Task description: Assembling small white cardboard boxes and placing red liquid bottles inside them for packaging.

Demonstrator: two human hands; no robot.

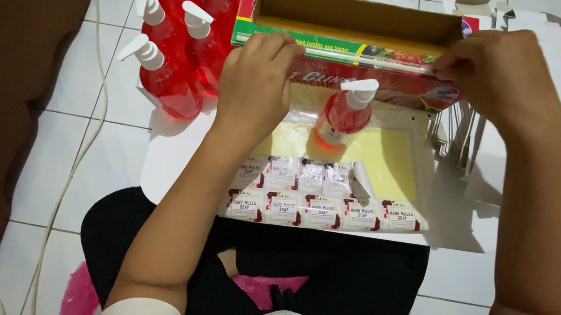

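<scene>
Red pump bottles (180, 40): at least six stand clustered off the white board's (168, 159) far-left corner; a seventh (346, 112) stands alone on the yellow sheet (392, 164) mid-board.
Left hand (255, 86): fingers curled narrow, gripping the front edge of the cling-film box (351, 35).
Cling-film box: one, open, at the board's far edge.
Label sheet (322, 197): one, two rows of stickers along the near edge.
Right hand (504, 81): fingers pinched close at the box's right end.
</scene>
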